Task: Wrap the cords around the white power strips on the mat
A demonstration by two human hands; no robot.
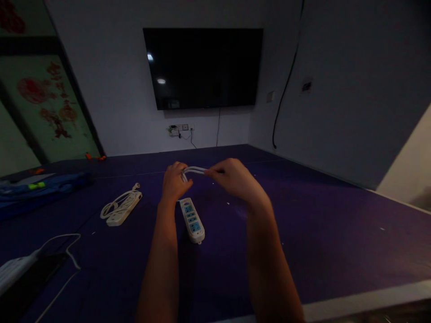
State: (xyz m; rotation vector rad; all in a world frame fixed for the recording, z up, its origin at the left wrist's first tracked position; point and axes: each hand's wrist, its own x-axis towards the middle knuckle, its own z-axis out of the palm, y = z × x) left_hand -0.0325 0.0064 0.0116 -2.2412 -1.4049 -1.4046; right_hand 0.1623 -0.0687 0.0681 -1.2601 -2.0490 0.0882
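A white power cord (195,170), looped into a bundle, is stretched between my two hands above the purple surface. My left hand (175,181) grips one end of the bundle, thumb and fingers around it. On the other side, my right hand (232,177) pinches the cord between thumb and fingers. Just below my left hand lies a white power strip (191,220) with blue socket faces; its cord end runs up toward that hand. The plug is not distinguishable.
To the left lies another white power strip (124,209) with its cord coiled beside it. A white device (16,271) with a thin cable sits at the lower left, near blue cloth (50,185). A television (205,67) hangs on the far wall.
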